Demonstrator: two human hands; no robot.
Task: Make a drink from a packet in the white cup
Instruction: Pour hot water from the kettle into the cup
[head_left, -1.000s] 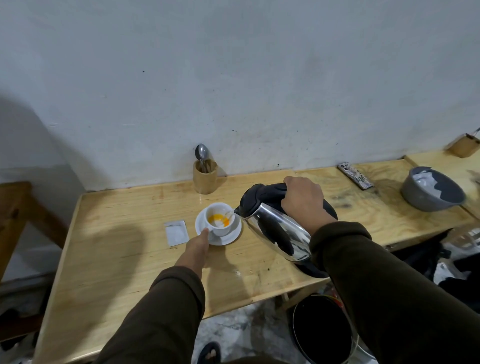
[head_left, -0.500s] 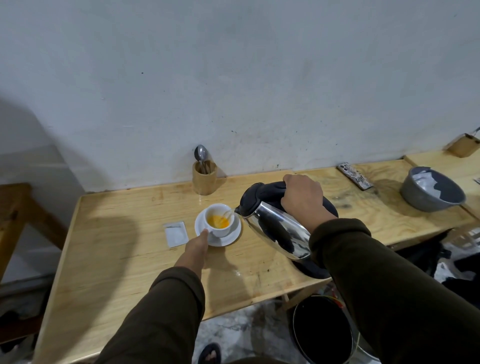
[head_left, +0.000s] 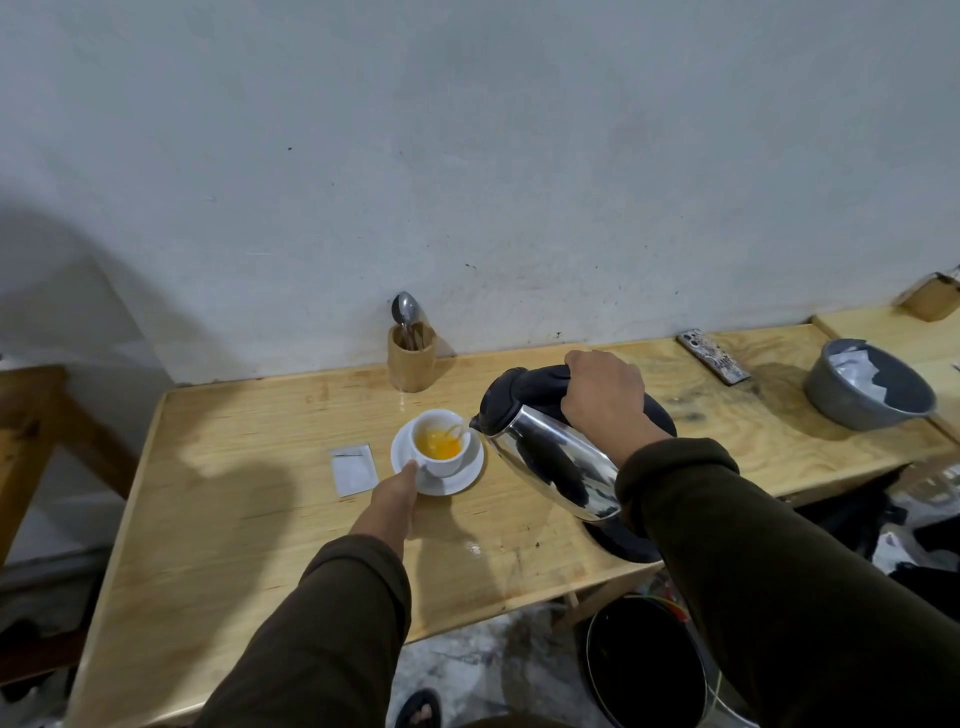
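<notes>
So the white cup (head_left: 440, 441) sits on a white saucer (head_left: 437, 464) right around the middle of the frame, on the wooden table (head_left: 234, 509). There's orange liquid in the bottom of the cup, and a thin stream of water is running into it from the spout of a steel kettle (head_left: 550, 462) with a black lid and handle. The kettle is tipped toward the cup from the right, spout just above the rim.

The right hand (head_left: 605, 397) is wrapped tight around the kettle's black handle, fingers curled over the top. The left hand (head_left: 395, 499) comes in from the bottom center, fingers touching the near left edge of the saucer and the cup's side; exactly how it's pinching, I can't tell, since the hand hides it.

Just left of the saucer lies a small white packet (head_left: 354, 469), flat on the table, looks torn open at the top. Behind the cup, against the wall, is a bamboo holder (head_left: 412, 364) with a spoon (head_left: 405, 312) sticking up. Over at the right of the frame there's a phone (head_left: 714, 356) lying flat and a grey bowl (head_left: 867, 384).
</notes>
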